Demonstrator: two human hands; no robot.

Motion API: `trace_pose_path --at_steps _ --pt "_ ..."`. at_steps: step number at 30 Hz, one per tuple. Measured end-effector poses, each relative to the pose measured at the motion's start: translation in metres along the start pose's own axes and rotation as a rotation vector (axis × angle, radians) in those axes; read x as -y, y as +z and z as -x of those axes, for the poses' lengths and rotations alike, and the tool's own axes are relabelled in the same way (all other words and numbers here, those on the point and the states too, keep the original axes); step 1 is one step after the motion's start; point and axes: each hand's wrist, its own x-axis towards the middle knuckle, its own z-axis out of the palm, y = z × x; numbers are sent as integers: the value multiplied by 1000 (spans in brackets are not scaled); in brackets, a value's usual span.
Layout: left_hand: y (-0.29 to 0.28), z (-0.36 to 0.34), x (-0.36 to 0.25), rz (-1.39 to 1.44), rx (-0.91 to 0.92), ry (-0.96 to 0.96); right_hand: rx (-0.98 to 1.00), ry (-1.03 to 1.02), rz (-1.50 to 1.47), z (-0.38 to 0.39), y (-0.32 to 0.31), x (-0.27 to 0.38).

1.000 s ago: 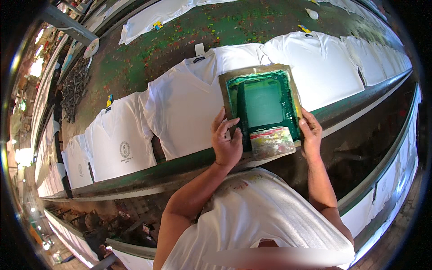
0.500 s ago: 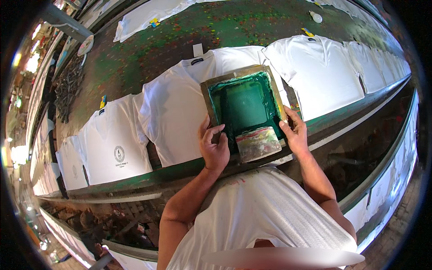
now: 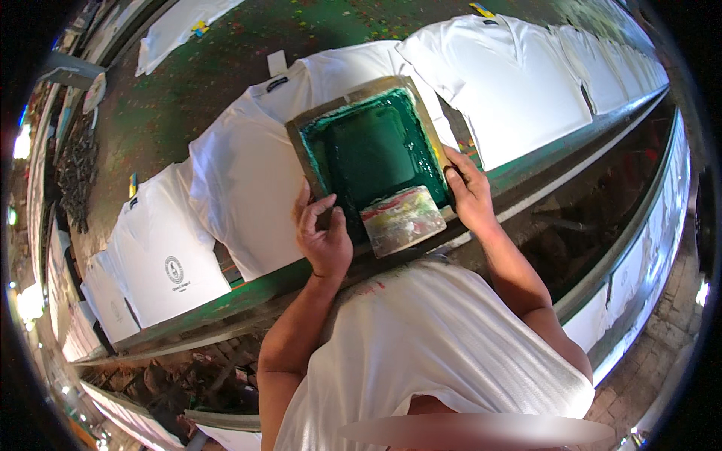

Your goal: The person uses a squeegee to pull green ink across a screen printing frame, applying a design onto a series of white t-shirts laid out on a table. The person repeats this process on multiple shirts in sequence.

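Observation:
A wooden screen-printing frame with green mesh is held over the white V-neck T-shirt in front of me. My right hand grips its right side, thumb on top. At its lower left side is my left hand, fingers curled round the edge; the fingertips' contact is partly hidden. A squeegee, its flat face smeared with white, red and yellow, rests inside the frame's near end. Whether the frame's underside touches the shirt cannot be seen.
To the left lies a T-shirt with a dark round print. Another white T-shirt and several more line the long green table to the right. A dark gap runs along the table's near edge, with another rail of white cloth beyond.
The view has turned slightly, so the shirts, frame and hands appear further left and higher. Both hands keep their places on the frame, and the squeegee stays inside it.

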Motion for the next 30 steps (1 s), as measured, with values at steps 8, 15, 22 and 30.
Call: trace_pose_path --at_steps 8,15,22,30 --pt "3 -1 -3 79 -13 -19 29 5 -44 0 -1 1" --pt "1 -3 -4 -30 -12 53 33 18 -18 -1 -1 2" --pt "2 -7 -6 -1 -20 49 36 -17 -11 -1 -1 0" --pt "2 -6 -3 -21 -30 50 14 -107 21 -2 0 -10"
